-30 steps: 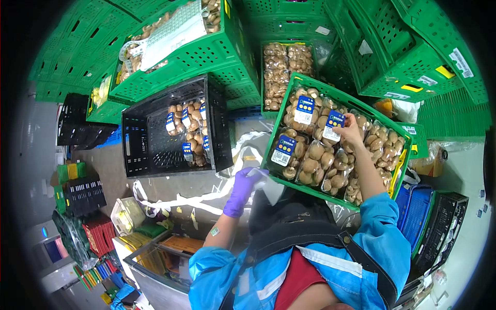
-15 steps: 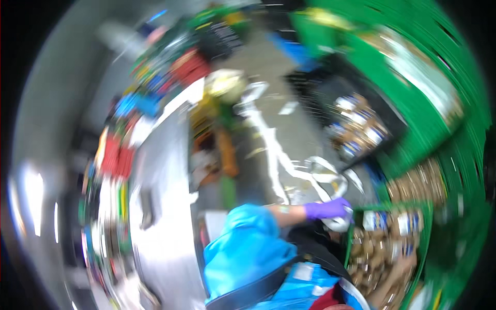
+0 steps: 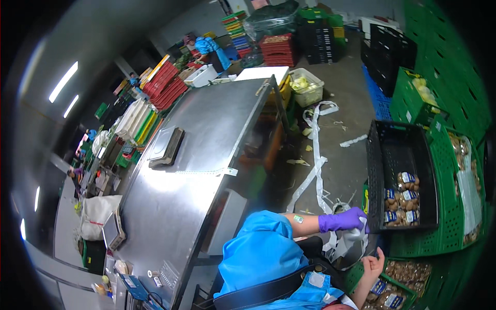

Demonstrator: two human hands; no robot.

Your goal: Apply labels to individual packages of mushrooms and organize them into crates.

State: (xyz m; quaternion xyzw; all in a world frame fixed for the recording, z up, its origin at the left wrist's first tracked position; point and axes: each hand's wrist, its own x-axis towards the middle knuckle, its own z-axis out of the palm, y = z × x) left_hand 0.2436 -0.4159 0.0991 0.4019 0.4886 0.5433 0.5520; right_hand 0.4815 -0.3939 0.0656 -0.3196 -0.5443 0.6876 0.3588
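The mushroom packs (image 3: pixel 391 299) with blue-and-white labels sit in the green crate (image 3: pixel 353 276) at the lower right edge of your view, below and slightly right of the fingers of your bare right hand (image 3: pixel 371 266), which is clearly the nearer of the two. Those fingers are loosely curled with the index standing out, and you show nothing held in them. How the packs' long axes run you cannot tell, as your forearm and the view's rim cut them off. Your purple-gloved left hand (image 3: pixel 345 220) is closed on a crumpled white strip (image 3: pixel 353 235), just beside the near left corner of the black crate (image 3: pixel 405 144), whose long side runs away from you with more labelled packs (image 3: pixel 408 197) at its near end. A second ago your right hand was on a labelled pack; now it is lifted off, and your view has swung left, bringing in the metal table (image 3: pixel 206 124).
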